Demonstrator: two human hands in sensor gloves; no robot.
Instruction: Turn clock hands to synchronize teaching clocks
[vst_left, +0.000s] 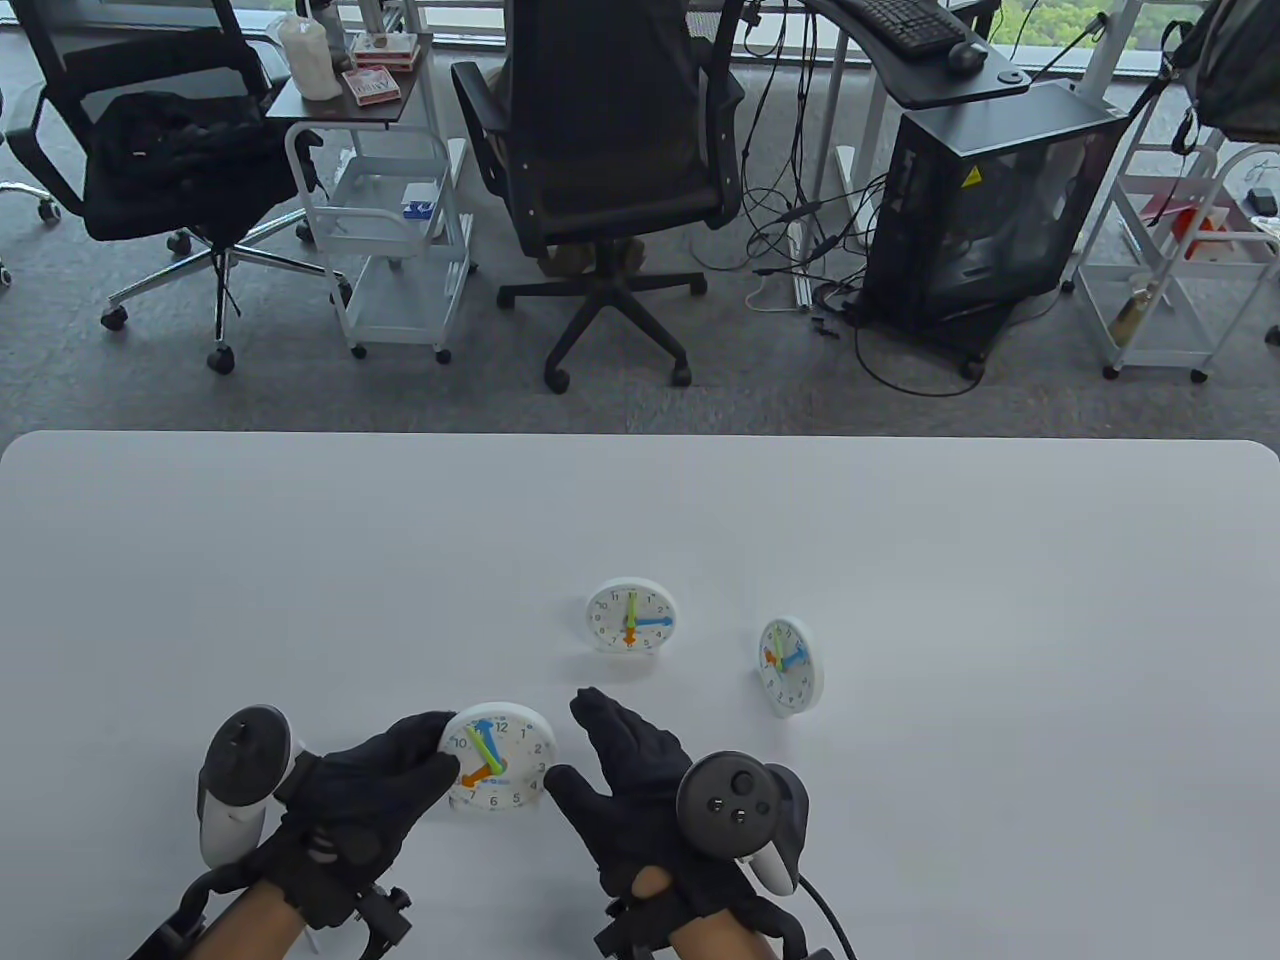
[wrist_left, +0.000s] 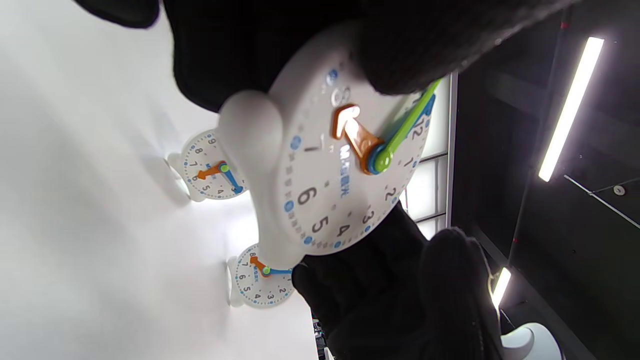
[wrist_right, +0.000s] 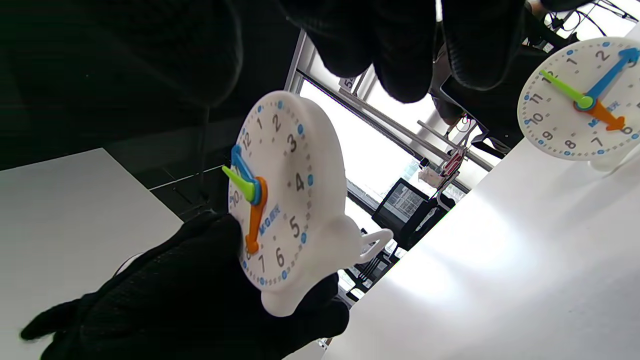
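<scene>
Fingers (vst_left: 425, 745) of the left hand (vst_left: 350, 800) curled round the left rim of the near clock (vst_left: 497, 757), holding it tilted up off the table (vst_left: 300, 560) with its face toward the person; the left wrist view showed the thumb lying over the top of the dial. Its hands (vst_left: 485, 755) lay just right of those fingers, all pivoting at the centre: green near 11, blue near 12, orange near 8. Just beside the clock's right edge, the right hand (vst_left: 640, 790) was spread open, gripping nothing, fingers pointing away up the table and clear of the dial. Being free and close, it looked the likelier one to reach left and turn the pointers. Blue lettering under the pivot seemed to read "M&G", though too blurred to be sure. Farther up the table stood the middle clock (vst_left: 630, 616) and, to its right, the side clock (vst_left: 790, 665).
</scene>
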